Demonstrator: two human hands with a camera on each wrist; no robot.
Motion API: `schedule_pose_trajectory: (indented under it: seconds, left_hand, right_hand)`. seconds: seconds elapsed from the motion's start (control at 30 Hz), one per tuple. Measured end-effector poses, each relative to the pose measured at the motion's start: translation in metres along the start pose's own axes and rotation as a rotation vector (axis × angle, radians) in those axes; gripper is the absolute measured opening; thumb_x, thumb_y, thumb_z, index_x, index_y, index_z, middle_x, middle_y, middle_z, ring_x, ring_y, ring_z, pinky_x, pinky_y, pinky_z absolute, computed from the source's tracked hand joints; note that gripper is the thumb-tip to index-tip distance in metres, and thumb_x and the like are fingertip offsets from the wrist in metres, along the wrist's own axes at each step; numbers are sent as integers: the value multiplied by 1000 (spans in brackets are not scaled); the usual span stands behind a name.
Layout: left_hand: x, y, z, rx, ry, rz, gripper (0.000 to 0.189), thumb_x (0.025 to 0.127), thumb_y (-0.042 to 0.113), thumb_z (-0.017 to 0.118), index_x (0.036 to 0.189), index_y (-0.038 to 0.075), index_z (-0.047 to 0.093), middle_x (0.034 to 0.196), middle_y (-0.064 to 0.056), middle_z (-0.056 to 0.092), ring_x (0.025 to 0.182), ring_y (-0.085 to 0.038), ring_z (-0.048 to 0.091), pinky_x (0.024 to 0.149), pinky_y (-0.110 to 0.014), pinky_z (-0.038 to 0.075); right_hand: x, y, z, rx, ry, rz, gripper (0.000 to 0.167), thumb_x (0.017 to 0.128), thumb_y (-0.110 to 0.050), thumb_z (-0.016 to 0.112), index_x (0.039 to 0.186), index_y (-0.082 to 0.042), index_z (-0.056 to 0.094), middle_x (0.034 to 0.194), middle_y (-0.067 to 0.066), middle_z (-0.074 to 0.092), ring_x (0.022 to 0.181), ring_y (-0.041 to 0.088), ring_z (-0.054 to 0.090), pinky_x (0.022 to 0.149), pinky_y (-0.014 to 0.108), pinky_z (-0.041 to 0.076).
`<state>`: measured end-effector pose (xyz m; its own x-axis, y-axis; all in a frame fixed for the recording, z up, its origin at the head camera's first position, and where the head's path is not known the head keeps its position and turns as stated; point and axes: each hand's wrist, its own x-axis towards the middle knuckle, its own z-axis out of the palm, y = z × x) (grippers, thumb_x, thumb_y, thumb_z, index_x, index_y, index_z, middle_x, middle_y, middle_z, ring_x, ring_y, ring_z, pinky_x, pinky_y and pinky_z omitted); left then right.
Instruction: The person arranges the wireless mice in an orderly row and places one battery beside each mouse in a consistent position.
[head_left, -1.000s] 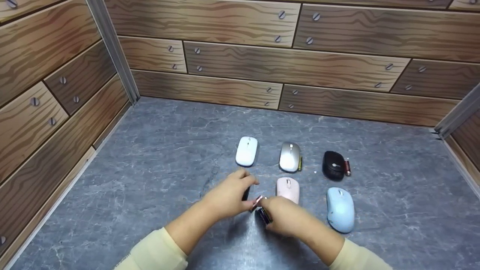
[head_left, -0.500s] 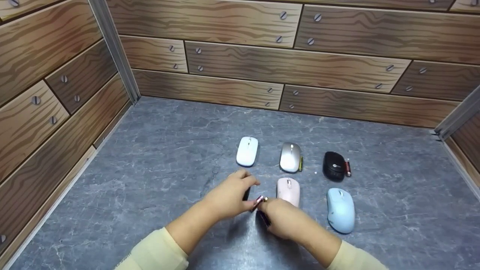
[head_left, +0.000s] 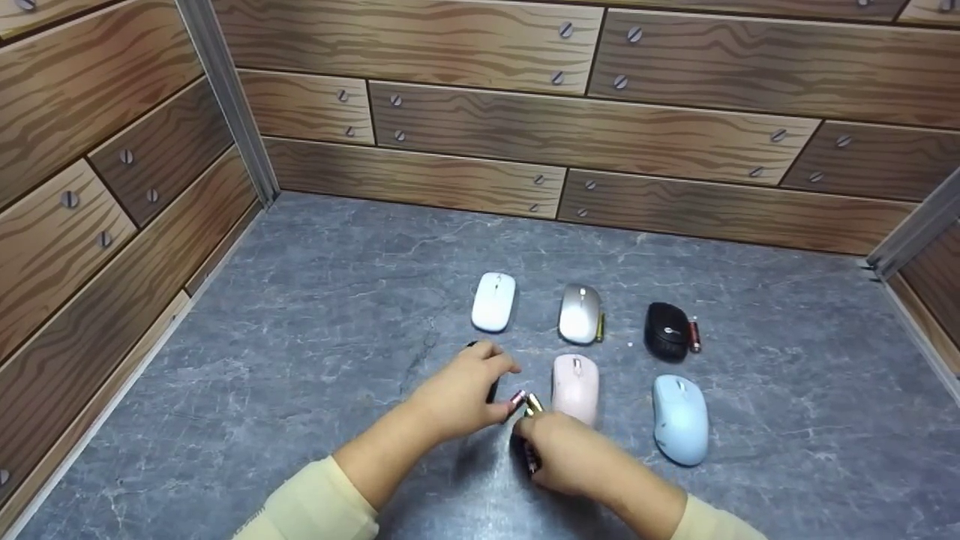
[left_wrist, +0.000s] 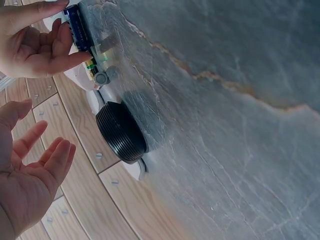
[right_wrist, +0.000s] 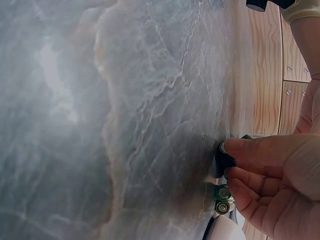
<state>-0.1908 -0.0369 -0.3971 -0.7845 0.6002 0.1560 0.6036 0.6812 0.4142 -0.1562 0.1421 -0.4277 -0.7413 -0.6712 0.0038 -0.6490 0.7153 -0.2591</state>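
In the head view my left hand [head_left: 461, 390] hovers with loosely bent fingers beside a black, ridged, rounded object [left_wrist: 120, 132], which it partly hides from above. In the left wrist view the left fingers [left_wrist: 55, 157] have nothing between them. My right hand [head_left: 566, 454] pinches a dark blue battery [left_wrist: 77, 27] between thumb and fingers; the right wrist view shows the same battery [right_wrist: 222, 161] close to the table. Just past its fingers lie green-and-gold batteries [head_left: 534, 403], their ends [right_wrist: 222, 200] showing side by side. A pinkish battery [head_left: 517, 397] lies by the left thumb.
A pink mouse [head_left: 576, 386] is right beside the right hand. Farther back stand a white mouse [head_left: 493, 301], a silver mouse [head_left: 580, 313] with a yellow battery [head_left: 600, 328], and a black mouse [head_left: 666, 330] with a red battery [head_left: 694, 335]. A blue mouse [head_left: 681, 420] lies right.
My right hand has drawn slightly toward me, uncovering a green-and-gold battery ahead of its fingers. The left hand has stayed almost in place.
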Motion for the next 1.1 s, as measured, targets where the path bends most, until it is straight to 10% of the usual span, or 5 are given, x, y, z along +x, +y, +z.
schedule_pose_trajectory:
  seconds: [1.1]
  left_hand:
    - [0, -1, 1, -8, 10, 3, 35, 81, 27, 66, 112, 12, 60, 109, -4, 52, 101, -19, 52, 89, -31, 44]
  right_hand:
    - [-4, -5, -3, -12, 31, -5, 30, 57, -8, 73, 74, -11, 49, 68, -3, 49, 62, 15, 49, 58, 32, 44]
